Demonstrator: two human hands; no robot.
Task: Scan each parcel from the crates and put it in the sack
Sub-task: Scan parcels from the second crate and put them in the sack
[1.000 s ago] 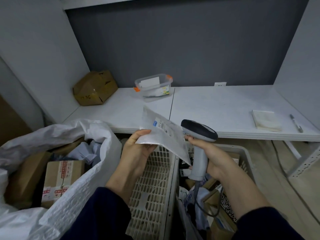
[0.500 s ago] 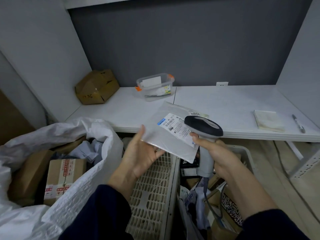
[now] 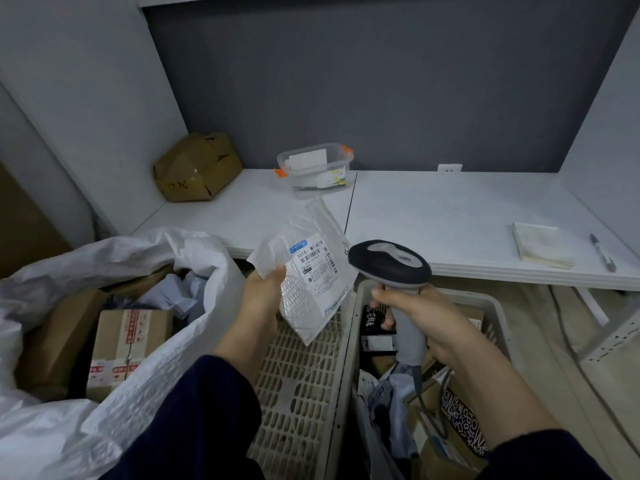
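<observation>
Grey wall (image 3: 381,98), white table (image 3: 450,220); crates (image 3: 485,299) below its front edge. Left hand (image 3: 263,296) pinches parcel (image 3: 304,275) by one edge, label (image 3: 313,268) up, above left crate (image 3: 301,393). Right hand (image 3: 415,313) fingers curled round scanner (image 3: 389,263), head beside label. Step: scan. Next, probably: parcel left into sack (image 3: 138,258).

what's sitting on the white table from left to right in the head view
On the white table: crumpled cardboard box → clear plastic tub → notepad → pen
</observation>
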